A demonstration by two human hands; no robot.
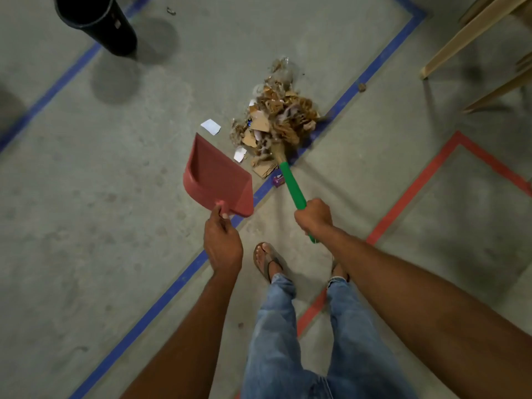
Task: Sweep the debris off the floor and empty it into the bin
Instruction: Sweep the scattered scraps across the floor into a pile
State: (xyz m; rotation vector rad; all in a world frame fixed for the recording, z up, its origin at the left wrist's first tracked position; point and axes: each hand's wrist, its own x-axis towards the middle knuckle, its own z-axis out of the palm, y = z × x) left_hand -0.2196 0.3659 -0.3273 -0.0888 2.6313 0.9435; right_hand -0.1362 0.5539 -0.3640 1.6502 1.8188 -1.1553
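Note:
A pile of debris (264,122), cardboard scraps and paper bits, lies on the grey floor across a blue tape line. My right hand (314,216) grips the green handle of a broom (292,184), whose straw head is blurred in the pile. My left hand (222,240) holds the short handle of a red dustpan (217,175), which hovers left of the pile with its mouth toward the debris. A white paper scrap (211,127) lies apart, just beyond the pan. The black bin (96,23) stands at the far left.
Blue tape lines (161,300) and red tape lines (414,194) cross the floor. Wooden furniture legs (472,33) stand at the far right. A small purple wrapper (277,180) lies by the broom handle. Small stray bits (362,87) lie beyond the pile. My feet in sandals are below.

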